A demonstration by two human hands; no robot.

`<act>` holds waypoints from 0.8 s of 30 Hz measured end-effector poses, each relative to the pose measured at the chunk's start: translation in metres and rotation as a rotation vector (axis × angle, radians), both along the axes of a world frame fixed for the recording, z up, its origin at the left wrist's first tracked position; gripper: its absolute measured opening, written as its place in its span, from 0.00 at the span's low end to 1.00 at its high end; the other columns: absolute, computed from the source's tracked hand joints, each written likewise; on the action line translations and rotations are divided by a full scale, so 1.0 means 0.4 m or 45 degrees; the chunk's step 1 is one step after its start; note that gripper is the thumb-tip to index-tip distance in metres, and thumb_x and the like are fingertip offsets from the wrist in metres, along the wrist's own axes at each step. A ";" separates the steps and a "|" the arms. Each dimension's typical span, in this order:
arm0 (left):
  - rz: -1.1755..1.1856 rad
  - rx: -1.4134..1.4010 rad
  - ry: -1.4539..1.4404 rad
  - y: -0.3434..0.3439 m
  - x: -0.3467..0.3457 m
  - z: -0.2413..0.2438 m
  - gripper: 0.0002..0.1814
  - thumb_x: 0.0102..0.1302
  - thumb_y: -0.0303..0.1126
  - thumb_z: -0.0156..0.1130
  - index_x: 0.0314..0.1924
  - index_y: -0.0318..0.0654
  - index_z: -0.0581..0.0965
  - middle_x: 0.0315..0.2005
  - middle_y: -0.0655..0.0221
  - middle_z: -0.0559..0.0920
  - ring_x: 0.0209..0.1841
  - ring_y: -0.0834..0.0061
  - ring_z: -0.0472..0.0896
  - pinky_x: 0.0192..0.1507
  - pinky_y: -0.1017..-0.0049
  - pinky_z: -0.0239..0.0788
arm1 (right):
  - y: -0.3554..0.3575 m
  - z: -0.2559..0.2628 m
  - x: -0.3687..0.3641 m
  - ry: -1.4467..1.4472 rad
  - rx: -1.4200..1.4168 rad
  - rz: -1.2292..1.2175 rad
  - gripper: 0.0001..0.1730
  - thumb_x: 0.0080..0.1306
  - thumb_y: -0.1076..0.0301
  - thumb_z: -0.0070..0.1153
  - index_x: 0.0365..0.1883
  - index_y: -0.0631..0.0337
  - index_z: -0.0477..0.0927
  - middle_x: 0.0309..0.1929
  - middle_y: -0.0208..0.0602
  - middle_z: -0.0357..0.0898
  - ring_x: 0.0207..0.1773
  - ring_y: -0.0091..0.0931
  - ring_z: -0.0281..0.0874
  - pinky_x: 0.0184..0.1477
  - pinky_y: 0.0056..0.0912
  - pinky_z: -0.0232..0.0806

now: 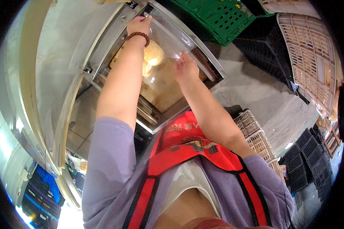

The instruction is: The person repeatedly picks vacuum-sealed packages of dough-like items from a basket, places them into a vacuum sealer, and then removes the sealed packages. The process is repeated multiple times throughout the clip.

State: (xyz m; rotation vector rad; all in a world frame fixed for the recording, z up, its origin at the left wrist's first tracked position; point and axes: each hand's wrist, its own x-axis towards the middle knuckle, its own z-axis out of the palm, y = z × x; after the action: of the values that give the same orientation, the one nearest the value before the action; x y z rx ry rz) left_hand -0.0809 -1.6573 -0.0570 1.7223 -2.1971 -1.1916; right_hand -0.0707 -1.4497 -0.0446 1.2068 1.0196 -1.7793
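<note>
My left hand [139, 26], with a brown bead bracelet on the wrist, pinches clear plastic film [163, 31] near the far edge of a metal-framed wrapping machine [222, 71]. My right hand [187, 68] is over the machine's right half, its thumb and fingers at the same film. Beneath the film lie pale yellow, rounded items [153, 54], possibly produce; glare and my left forearm hide part of them. They rest on the machine's stained, tan work surface [163, 94]. The film looks wrinkled and shiny between my hands.
A green plastic crate [218, 17] and a black crate [263, 54] stand beyond the machine. White basket crates [306, 54] are at the far right, others [258, 137] beside my right elbow. Black crates [312, 160] are stacked lower right. A pale curved panel [63, 37] borders the left.
</note>
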 end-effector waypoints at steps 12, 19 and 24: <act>-1.059 -0.953 -0.022 0.064 0.010 0.024 0.12 0.60 0.35 0.54 0.43 0.47 0.78 0.46 0.75 0.77 0.50 0.66 0.73 0.50 0.63 0.66 | 0.003 -0.020 -0.005 -0.019 -0.013 -0.073 0.10 0.61 0.62 0.59 0.31 0.55 0.71 0.28 0.26 0.71 0.29 0.22 0.69 0.29 0.22 0.60; -1.093 -0.739 -0.250 0.089 0.001 0.095 0.20 0.61 0.46 0.56 0.50 0.46 0.74 0.53 0.70 0.72 0.55 0.62 0.69 0.53 0.63 0.66 | 0.077 0.087 -0.015 0.900 0.275 0.598 0.12 0.60 0.68 0.58 0.40 0.64 0.74 0.37 0.35 0.76 0.37 0.27 0.74 0.39 0.28 0.69; -1.102 -0.748 -0.331 0.100 -0.009 0.103 0.23 0.60 0.48 0.57 0.52 0.48 0.73 0.54 0.70 0.71 0.56 0.62 0.68 0.54 0.60 0.65 | 0.033 0.053 -0.074 2.088 1.025 1.724 0.28 0.60 0.60 0.55 0.55 0.66 0.68 0.58 0.49 0.68 0.58 0.39 0.68 0.58 0.39 0.62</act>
State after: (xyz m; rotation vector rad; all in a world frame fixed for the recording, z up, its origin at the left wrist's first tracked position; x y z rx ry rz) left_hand -0.0845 -1.6172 -0.0159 0.7195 -3.1424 -0.2785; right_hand -0.1002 -1.4367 -0.0234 -1.0279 2.5949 -0.7925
